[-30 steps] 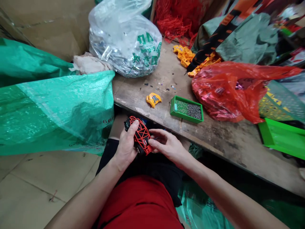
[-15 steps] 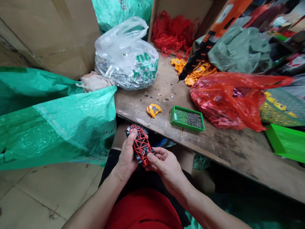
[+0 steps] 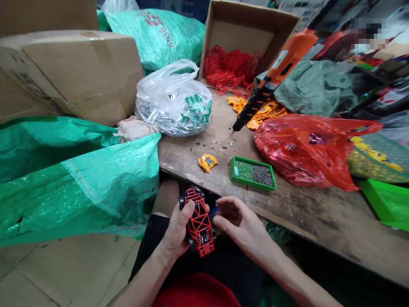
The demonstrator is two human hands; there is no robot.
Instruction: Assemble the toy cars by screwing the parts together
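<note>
- Closest to my camera, the red shirt (image 3: pixel 198 294) and dark shorts show beneath the two forearms.
- I have the left hand (image 3: pixel 177 230) clamped on a toy car (image 3: pixel 201 228), thumb pressed over its red lattice frame, other fingers wrapped around underneath.
- That car sits over the lap, tilted, just short of the worktop's near edge; I make out black wheels at its sides.
- My right hand (image 3: pixel 239 219) is just beside the car, thumb and curled fingers apart, with a small gap between thumb tip and car.
- Left of the hands, I see a big green sack (image 3: pixel 111 179) spread open near the legs.
- On the worktop (image 3: pixel 306 213), near its front edge, lies one orange shell piece (image 3: pixel 207 163) with blue marks.
- To its right I have a small green tray (image 3: pixel 254 184) holding dark screws (image 3: pixel 263 174), gathered mostly toward the right end.
- Farther right come a red plastic bag (image 3: pixel 303 149) and a bright green bin (image 3: pixel 386 207).
- Beyond the tray, an orange and black power screwdriver (image 3: pixel 255 102) slants down; I cannot tell whether its tip touches the worktop.
- Behind it lie more orange shells (image 3: pixel 268 111), with a clear bag (image 3: pixel 174 104) of silvery parts to the left.
- Farthest back, I see an open cardboard box (image 3: pixel 252 27) with red lattice parts (image 3: pixel 228 68).
</note>
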